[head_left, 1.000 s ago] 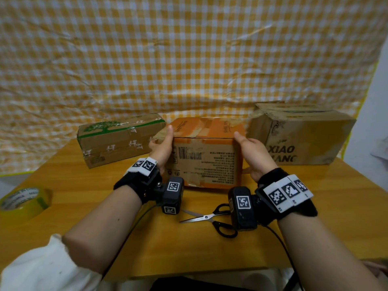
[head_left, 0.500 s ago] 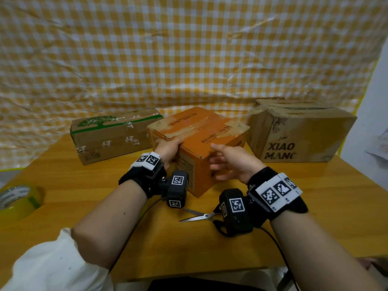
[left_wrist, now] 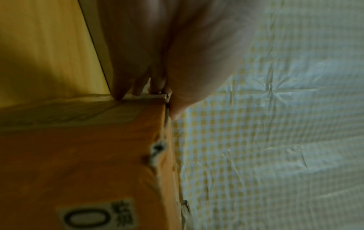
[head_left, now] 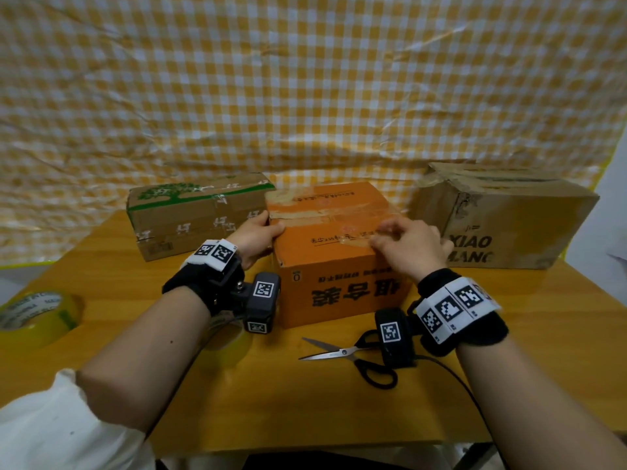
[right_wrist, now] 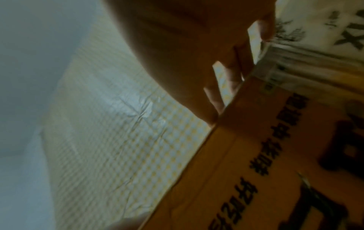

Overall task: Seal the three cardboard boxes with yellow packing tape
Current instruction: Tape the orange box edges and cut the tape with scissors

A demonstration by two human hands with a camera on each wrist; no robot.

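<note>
The orange cardboard box (head_left: 339, 252) stands at the table's middle, its black-printed side facing me and old tape across its top. My left hand (head_left: 263, 232) grips its upper left edge, thumb on top and fingers down the left side; the left wrist view shows the fingers (left_wrist: 135, 70) against the box (left_wrist: 78, 155). My right hand (head_left: 403, 240) rests on the top near the right edge with bent fingers, blurred; the right wrist view shows its fingers (right_wrist: 220, 87) reaching the box (right_wrist: 275, 155). The yellow tape roll (head_left: 37, 313) lies far left, untouched.
A brown box with a green tree print (head_left: 196, 215) stands behind left. A bigger brown box marked XIAO MANG (head_left: 502, 218) stands at the right, close to the orange one. Scissors (head_left: 349, 354), blades apart, lie in front of the orange box. A checked yellow cloth hangs behind.
The orange box has been turned on the table, so its long printed side now faces me. My left hand went to its upper left edge and my right hand onto its top.
</note>
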